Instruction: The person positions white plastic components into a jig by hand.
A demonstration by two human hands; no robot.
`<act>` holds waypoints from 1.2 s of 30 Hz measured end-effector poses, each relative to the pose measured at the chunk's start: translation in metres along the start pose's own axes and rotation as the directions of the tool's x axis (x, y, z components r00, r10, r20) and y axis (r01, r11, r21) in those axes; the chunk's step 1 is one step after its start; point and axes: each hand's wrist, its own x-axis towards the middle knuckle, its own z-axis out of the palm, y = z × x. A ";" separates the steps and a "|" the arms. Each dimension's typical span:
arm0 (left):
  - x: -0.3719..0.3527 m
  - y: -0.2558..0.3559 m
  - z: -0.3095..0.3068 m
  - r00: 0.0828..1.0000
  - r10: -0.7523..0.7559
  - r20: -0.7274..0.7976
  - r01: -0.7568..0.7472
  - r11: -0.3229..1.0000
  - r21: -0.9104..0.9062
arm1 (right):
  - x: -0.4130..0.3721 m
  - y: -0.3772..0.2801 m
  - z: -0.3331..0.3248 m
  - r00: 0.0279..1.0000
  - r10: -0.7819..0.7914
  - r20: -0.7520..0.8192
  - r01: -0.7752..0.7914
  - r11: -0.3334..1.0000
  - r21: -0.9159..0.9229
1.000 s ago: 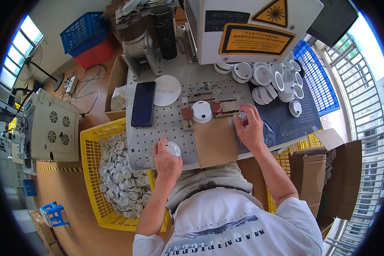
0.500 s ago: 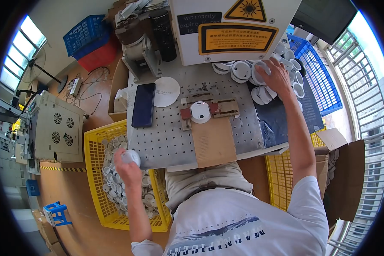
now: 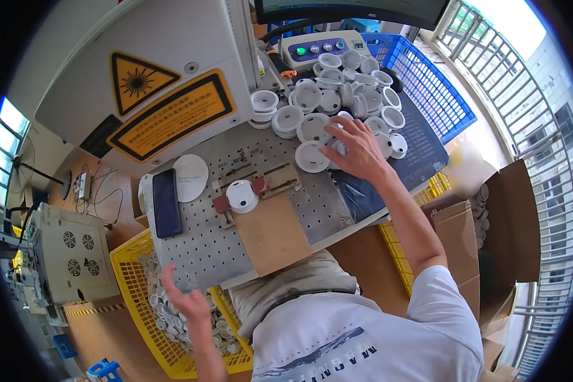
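In my head view, the only one I have, the biggest change is at the left hand (image 3: 188,305), low at the left of the frame: half a second ago it held a lid, and now I see its fingers spread with nothing in them. It hangs over the yellow basket (image 3: 132,302), where many lids (image 3: 165,323) lie heaped; I take it the held one was let go there, though I can't pick it out. As I judge it, that hand is now free. The right hand (image 3: 361,153) is at the near edge of the pile (image 3: 363,105), right of centre, its fingers bent down onto the white pieces; it was already at the pile in the last picture. I cannot tell whether it has closed on one, because the hand hides the contact. My view has also swung, so the machine (image 3: 140,70) with the warning signs fills the upper left. Left of centre, one lid (image 3: 242,196) sits between the red blocks of the fixture (image 3: 280,180), touched by neither hand and in the same seat as before. The cardboard (image 3: 270,235) lies just below it, and the phone (image 3: 166,204) rests farther left.
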 end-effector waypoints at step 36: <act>0.009 0.184 0.270 0.406 0.809 0.425 -0.750 0.561 -0.351 | -0.136 0.015 -0.037 0.981 0.191 -0.040 -0.182 0.969 0.170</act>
